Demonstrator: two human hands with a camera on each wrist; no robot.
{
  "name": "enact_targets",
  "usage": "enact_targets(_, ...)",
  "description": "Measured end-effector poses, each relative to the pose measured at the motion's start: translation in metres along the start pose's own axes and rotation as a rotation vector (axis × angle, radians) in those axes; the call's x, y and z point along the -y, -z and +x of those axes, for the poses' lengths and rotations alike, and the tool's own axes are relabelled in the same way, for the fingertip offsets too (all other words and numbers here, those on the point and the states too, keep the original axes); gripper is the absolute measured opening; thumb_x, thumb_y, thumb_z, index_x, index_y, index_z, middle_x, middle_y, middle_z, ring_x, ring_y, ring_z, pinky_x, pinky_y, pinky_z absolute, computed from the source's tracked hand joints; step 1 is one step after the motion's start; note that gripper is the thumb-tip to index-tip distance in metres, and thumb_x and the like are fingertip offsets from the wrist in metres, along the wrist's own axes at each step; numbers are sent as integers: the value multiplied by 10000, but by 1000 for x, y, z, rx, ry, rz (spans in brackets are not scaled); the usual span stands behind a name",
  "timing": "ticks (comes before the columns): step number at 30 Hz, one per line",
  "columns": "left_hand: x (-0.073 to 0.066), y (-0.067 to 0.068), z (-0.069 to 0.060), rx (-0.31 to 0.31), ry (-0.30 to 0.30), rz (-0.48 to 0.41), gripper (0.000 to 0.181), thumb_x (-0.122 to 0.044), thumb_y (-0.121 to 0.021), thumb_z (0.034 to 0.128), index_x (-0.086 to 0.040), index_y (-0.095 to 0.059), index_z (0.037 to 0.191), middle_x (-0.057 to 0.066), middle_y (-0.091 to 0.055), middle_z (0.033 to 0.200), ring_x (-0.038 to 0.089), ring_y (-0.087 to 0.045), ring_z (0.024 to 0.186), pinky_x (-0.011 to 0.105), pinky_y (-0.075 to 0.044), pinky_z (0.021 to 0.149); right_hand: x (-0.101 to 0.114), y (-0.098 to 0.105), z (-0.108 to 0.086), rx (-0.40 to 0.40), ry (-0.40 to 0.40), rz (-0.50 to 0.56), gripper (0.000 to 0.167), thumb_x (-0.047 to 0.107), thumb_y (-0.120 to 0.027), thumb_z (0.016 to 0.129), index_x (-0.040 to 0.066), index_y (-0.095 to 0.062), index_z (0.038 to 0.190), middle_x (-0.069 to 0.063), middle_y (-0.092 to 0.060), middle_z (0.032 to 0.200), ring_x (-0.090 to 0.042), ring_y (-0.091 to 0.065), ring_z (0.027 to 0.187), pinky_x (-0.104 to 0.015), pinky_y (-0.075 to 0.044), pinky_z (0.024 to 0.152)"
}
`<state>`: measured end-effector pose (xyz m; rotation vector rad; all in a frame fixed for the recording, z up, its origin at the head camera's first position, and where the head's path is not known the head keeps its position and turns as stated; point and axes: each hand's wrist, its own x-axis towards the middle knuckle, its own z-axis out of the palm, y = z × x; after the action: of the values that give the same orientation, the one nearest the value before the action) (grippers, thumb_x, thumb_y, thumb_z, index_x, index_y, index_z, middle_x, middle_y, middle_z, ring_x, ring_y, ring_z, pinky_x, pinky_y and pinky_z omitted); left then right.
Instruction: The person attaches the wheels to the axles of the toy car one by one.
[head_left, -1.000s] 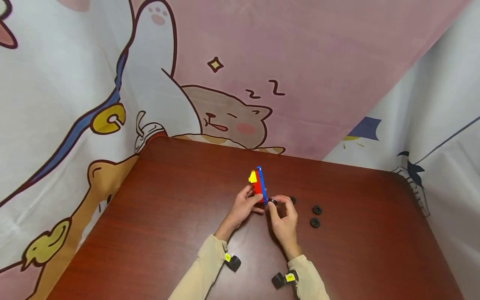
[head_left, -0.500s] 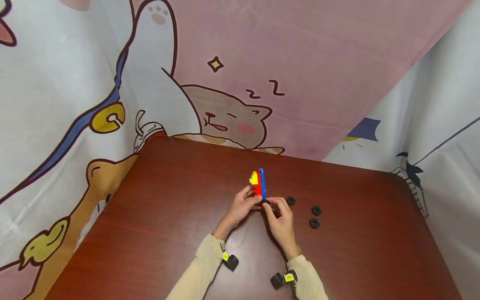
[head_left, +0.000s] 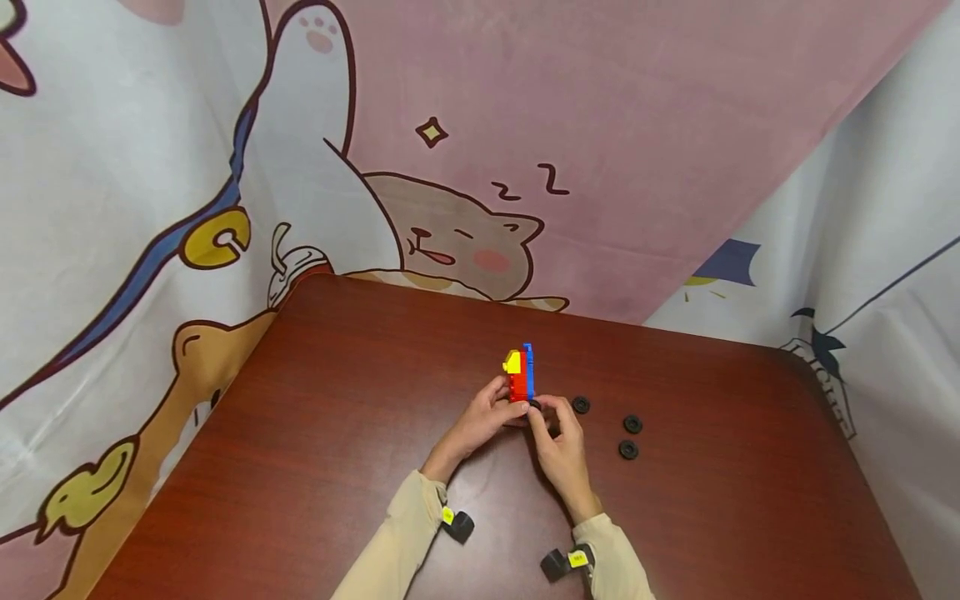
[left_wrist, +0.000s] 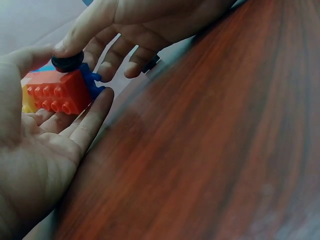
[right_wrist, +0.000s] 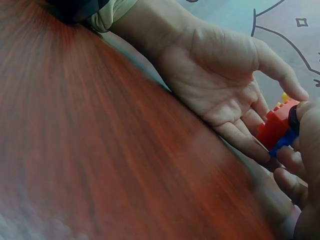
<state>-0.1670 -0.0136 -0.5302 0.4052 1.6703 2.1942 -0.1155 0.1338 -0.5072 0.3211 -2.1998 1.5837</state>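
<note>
My left hand (head_left: 478, 423) grips a small building-block car made of red bricks (head_left: 522, 383), a yellow sloped brick (head_left: 512, 362) and a blue base (head_left: 530, 372). In the head view the car is held on end, its yellow brick toward the top. A black wheel (left_wrist: 68, 62) sits against the blue side of the car in the left wrist view. My right hand (head_left: 562, 442) pinches this wheel; its thumb lies on the wheel's face. The right wrist view shows the wheel (right_wrist: 293, 117) edge-on, partly covered by fingers. Whether it is attached cannot be told.
Three loose black wheels lie to the right of my hands: one near the right fingers (head_left: 581, 405), another wheel (head_left: 632, 424) farther right, and a third wheel (head_left: 628, 450) just below that. A brown wooden table (head_left: 360, 375) carries everything. Printed cloth (head_left: 600, 150) hangs behind it.
My right hand has brought the wheel leftward against the car and keeps it there. The car has turned slightly more upright and shifted a little right. The loose wheels have stayed put.
</note>
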Motion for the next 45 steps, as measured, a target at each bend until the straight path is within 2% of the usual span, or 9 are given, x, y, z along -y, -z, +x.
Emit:
enact_targets(3,-1,-1,-1,9,3,0,433,-25,-592,970,63,-411,1353,228,-575,1266,99,-669,993,401,-573,912,0,0,-1,2,-36,12,143,-17,-646,934,-80,-614,1058,-143,-640,924,-115,-565,698,-202,-483,602)
enact_targets(7,-1,0,0,4,1,10,436,-26,-610,964,55,-428,1352,210,-582,1263,91,-667,993,365,-578,891,0,1,-1,7,-72,33,142,-3,-642,941,-77,-609,1059,-123,-643,921,-61,-550,687,-203,-479,594)
enact_targets(12,0,1,2,-12,9,24,415,-35,-616,963,62,-452,1332,239,-588,1270,85,-660,990,378,-564,921,-1,1,0,6,-97,80,232,-14,-639,940,-107,-576,1143,-144,-641,943,-78,-566,744,-202,-486,629)
enact_targets(19,5,0,-8,-13,43,26,455,-60,-620,966,45,-448,1374,241,-591,1294,96,-657,1021,265,-540,900,-1,3,-11,31,-145,74,289,7,-649,939,-79,-614,1213,-154,-655,951,-94,-592,797,-228,-509,665)
enact_targets(25,4,1,-5,-7,24,38,458,-67,-612,964,56,-457,1377,286,-587,1300,112,-664,1015,284,-542,920,-3,2,-8,56,-133,104,285,-3,-639,942,-72,-622,1218,-127,-609,877,-236,-595,712,-199,-495,610)
enact_targets(29,-1,4,0,-3,17,63,464,-66,-603,972,67,-448,1389,293,-583,1302,136,-663,1031,299,-547,925,-6,2,0,76,-121,131,275,-33,-627,939,-104,-611,1205,-143,-599,861,-326,-587,676,-250,-519,581)
enact_targets(32,-1,5,3,5,21,80,469,-64,-596,979,69,-439,1401,290,-581,1308,155,-660,1059,297,-546,930,-6,4,3,83,-150,154,275,-44,-624,937,-113,-604,1203,-129,-583,851,-272,-567,620,-246,-506,552)
enact_targets(38,-1,7,5,8,10,98,459,-68,-603,975,68,-452,1387,293,-587,1301,204,-661,1089,281,-546,919,-6,4,5,91,-194,161,284,-6,-634,945,-86,-610,1217,-61,-568,879,-32,-487,602,-172,-411,534)
enact_targets(45,0,7,1,2,51,124,465,-74,-617,969,49,-466,1391,284,-590,1309,194,-656,1082,270,-543,910,-8,3,0,86,-209,192,283,-36,-626,941,-115,-597,1211,-52,-560,874,-58,-505,623,-142,-407,555)
